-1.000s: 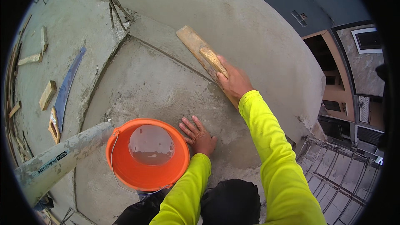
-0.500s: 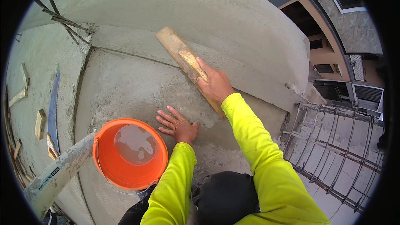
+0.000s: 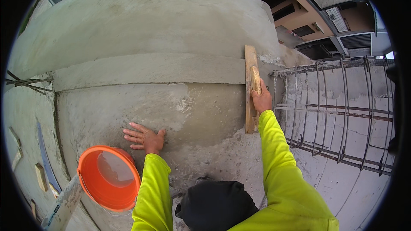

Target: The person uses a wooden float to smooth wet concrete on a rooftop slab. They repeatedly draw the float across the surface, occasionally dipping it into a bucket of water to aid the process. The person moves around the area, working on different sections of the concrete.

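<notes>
The float's (image 3: 251,90) handle seems largely hidden inside the gripping right hand (image 3: 262,101), right of centre; left hand (image 3: 144,138) lies spread flat on wet plaster (image 3: 201,115).

An orange bucket (image 3: 110,179) holding cloudy water sits near left. A rebar cage (image 3: 338,111) stands at right. Wood scraps (image 3: 41,176) lie far left. Buildings (image 3: 317,21) appear far right.

The right hand (image 3: 262,100) hid the handle of the long wooden plastering float (image 3: 251,86); the round orange plastic bucket (image 3: 109,178) had its lower rim cut off.
</notes>
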Demonstrator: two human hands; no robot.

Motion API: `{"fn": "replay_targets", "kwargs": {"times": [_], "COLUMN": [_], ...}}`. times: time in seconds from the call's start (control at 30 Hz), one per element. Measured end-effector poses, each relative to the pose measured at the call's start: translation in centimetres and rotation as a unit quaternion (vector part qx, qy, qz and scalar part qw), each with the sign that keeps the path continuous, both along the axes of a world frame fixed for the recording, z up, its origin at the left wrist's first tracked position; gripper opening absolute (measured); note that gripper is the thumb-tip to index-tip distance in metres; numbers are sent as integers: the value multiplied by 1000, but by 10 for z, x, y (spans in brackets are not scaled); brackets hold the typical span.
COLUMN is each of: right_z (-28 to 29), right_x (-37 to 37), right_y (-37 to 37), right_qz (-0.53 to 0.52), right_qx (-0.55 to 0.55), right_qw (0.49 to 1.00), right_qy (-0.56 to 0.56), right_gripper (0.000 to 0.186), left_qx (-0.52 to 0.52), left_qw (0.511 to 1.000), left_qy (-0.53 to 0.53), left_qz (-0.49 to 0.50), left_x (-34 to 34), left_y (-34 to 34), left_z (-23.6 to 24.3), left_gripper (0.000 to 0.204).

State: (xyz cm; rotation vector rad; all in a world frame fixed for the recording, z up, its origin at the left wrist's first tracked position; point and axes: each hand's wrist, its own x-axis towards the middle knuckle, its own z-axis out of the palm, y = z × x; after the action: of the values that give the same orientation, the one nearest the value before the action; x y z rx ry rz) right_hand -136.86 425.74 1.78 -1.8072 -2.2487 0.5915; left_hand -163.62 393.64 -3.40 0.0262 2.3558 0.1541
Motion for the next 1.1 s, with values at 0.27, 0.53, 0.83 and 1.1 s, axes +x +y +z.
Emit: {"fn": "replay_targets", "kwargs": {"times": [0.27,0.53,0.83,1.1], "right_z": [-1,1,5,-3], "right_x": [-93,-162,22,-165], "right_y": [-48,-74,13,-70], "right_qz": [96,262,-71,263], "right_qx": [-45,-114,-74,-91], "right_qw": [989,954,993,954], "right_qy": [99,93,60,114], "right_gripper": [70,68,67,69], "left_qx": [-7,-1,23,12], "left_qw": [1000,1000,1000,999], "left_qy": [14,15,-8,-29], "left_qz": [6,-6,-1,18], "left_x": [1,1,0,-4], "left_y": [0,-3,-2,0], "left_z": [-5,-5,0,7], "left_gripper": [140,140,135,137]}}
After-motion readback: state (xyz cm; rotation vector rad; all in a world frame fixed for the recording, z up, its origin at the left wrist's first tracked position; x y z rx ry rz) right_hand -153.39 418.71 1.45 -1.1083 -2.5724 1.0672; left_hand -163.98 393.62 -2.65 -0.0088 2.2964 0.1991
